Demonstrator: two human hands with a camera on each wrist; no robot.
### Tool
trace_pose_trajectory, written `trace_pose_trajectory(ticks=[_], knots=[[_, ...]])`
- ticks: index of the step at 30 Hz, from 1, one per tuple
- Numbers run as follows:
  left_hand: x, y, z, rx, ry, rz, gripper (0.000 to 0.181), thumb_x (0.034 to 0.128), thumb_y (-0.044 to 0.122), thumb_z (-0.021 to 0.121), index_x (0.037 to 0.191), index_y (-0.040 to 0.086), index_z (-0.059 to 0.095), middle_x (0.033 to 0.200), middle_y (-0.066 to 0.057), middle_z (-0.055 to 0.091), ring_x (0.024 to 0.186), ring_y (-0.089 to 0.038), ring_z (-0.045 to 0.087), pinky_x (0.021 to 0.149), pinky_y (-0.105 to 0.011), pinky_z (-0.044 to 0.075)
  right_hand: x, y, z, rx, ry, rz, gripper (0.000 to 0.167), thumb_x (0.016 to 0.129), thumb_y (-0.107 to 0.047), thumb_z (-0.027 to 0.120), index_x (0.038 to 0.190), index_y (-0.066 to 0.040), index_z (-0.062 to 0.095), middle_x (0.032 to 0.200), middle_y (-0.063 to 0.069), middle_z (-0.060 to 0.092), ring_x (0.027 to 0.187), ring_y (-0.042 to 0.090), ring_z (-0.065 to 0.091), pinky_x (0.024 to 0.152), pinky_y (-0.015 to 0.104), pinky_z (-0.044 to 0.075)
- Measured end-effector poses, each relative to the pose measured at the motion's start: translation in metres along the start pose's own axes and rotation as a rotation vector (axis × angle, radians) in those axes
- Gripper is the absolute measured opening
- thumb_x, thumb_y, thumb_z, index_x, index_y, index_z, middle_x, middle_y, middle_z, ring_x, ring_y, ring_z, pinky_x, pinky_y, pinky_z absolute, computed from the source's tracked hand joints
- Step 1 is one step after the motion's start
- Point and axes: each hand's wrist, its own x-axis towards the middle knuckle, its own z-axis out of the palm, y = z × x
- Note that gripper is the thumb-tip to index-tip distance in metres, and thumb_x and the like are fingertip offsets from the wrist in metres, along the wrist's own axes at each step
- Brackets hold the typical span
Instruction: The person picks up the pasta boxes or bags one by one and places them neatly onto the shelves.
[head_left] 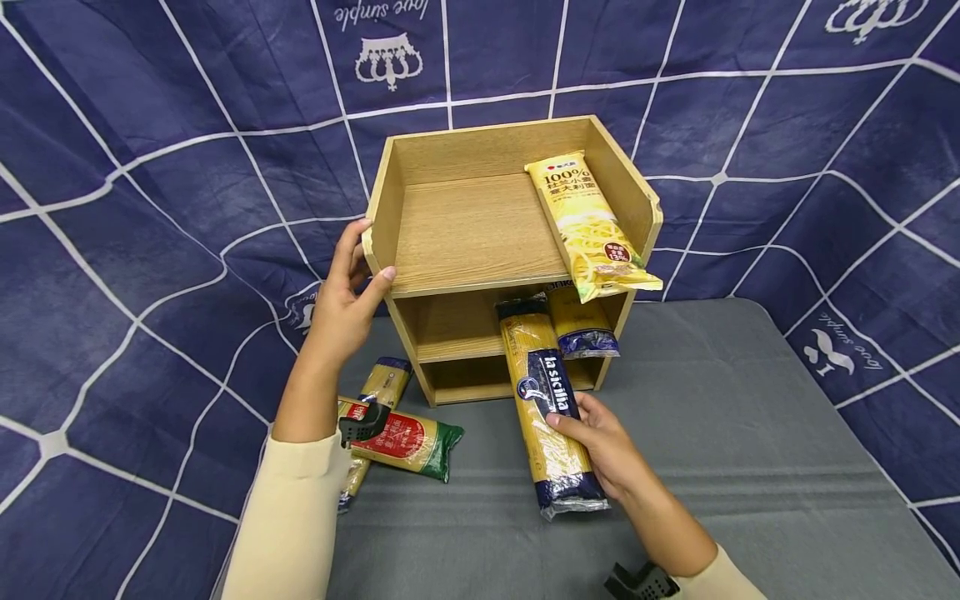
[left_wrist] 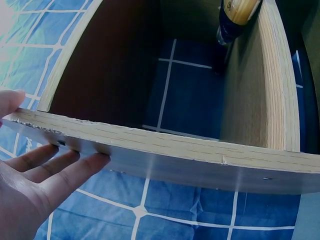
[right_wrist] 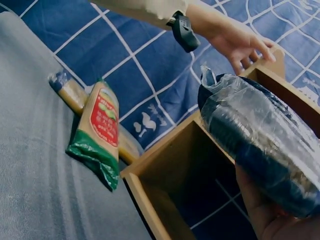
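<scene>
Left hand [head_left: 347, 292]: fingers are clasping the left wall of the wooden shelf [head_left: 465, 221], thumb lying over the front edge, the others pressing the outer face.
Loose pair: red-and-green packet [head_left: 401, 439] is lying across a blue-ended packet [head_left: 386, 383], both resting in front and left of the shelf.
La sicilia packet [head_left: 534, 371]: is pointing its far end at the compartment under the shelf's top board; how far inside, cannot tell.
Compartment packet [head_left: 583, 321]: is lying at that compartment's right, blue end jutting past the shelf's front.
Yellow noodle packet [head_left: 581, 217]: is resting on the shelf's top, along the right wall, near end overhanging.
Right hand [head_left: 603, 450]: fingers are wrapping the La sicilia packet's near half, thumb on its face, firm hold.
Step in hand: apparently loading the packet into the shelf, left hand steadying.
Next move: probably calling for a straight push inward, clearing the compartment packet.
Counter [head_left: 712, 408]: grey, cloth-like, running under the shelf and creasing.
Room: blue sheet [head_left: 262, 75], white-gridded, is hanging behind and beside the shelf.
</scene>
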Motion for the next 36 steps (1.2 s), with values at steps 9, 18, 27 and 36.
trace_pose_trajectory(ticks=[9, 18, 27, 36], knots=[[0.0, 0.0, 0.0, -0.011, -0.003, 0.0, 0.062, 0.1028, 0.019, 0.059, 0.155, 0.034, 0.031, 0.146, -0.008, 0.054, 0.129, -0.028, 0.057, 0.089, -0.021, 0.05, 0.004, -0.002, 0.0, 0.062, -0.031, -0.013, 0.05, 0.098, -0.003, 0.057, 0.142, 0.001, 0.033, 0.107, 0.001, 0.07, 0.088, 0.018, 0.072, 0.077, 0.035, 0.061], [0.0, 0.0, 0.001, -0.008, -0.003, 0.007, 0.061, 0.1029, 0.019, 0.059, 0.155, 0.034, 0.031, 0.147, -0.008, 0.054, 0.13, -0.029, 0.057, 0.091, -0.027, 0.051, 0.013, 0.001, -0.001, 0.096, -0.036, -0.014, 0.054, 0.099, -0.006, 0.055, 0.148, -0.003, 0.031, 0.111, -0.001, 0.069, 0.094, 0.017, 0.071, 0.082, 0.034, 0.059], [0.0, 0.001, 0.002, -0.015, -0.004, 0.005, 0.061, 0.103, 0.019, 0.059, 0.155, 0.034, 0.03, 0.147, -0.009, 0.053, 0.13, -0.029, 0.056, 0.095, -0.038, 0.051, 0.018, -0.002, -0.001, 0.163, -0.057, -0.007, 0.048, 0.103, -0.013, 0.048, 0.149, -0.015, 0.034, 0.115, 0.0, 0.067, 0.1, 0.019, 0.069, 0.084, 0.037, 0.059], [0.0, 0.001, 0.001, -0.014, -0.006, -0.003, 0.061, 0.1031, 0.02, 0.059, 0.155, 0.036, 0.03, 0.147, -0.009, 0.054, 0.13, -0.029, 0.056, 0.096, -0.05, 0.05, 0.023, -0.003, 0.001, 0.27, -0.088, -0.03, 0.033, 0.105, -0.012, 0.041, 0.137, -0.018, 0.046, 0.111, -0.002, 0.07, 0.097, 0.015, 0.07, 0.081, 0.031, 0.059]])
